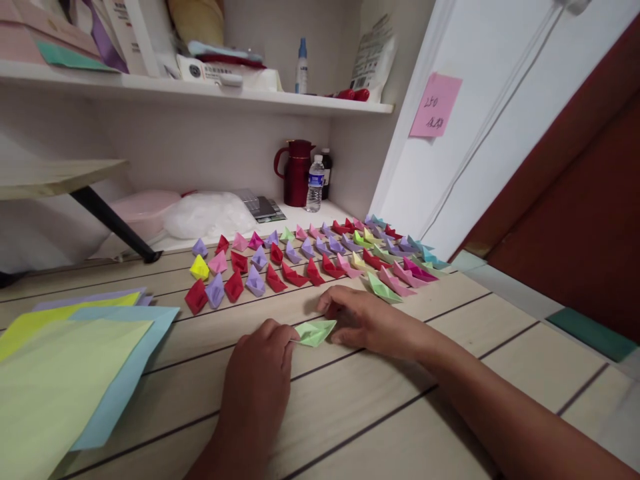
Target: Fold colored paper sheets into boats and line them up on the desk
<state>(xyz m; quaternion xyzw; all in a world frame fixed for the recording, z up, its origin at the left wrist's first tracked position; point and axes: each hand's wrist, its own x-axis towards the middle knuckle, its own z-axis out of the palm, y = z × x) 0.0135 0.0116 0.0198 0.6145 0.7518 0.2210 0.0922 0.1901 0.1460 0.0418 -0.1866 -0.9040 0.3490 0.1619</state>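
Observation:
A pale green paper boat (316, 333) is low over the wooden table, between my two hands. My left hand (266, 357) pinches its left tip between thumb and fingers. On the other side, my right hand (361, 320) is held with thumb and fingers apart, close to the boat's right tip with nothing between them. Just beyond my hands stand rows of folded paper boats in red, purple, pink, yellow, green and blue, among them a red boat (197, 297) and a light green boat (384, 289).
Loose coloured paper sheets (75, 373) lie at the left. A black bracket leg (113, 220) meets the table at the far left. Behind the boats stand a dark red jug (297, 175) and a water bottle (315, 185). A pink note (436, 105) sticks to the wall.

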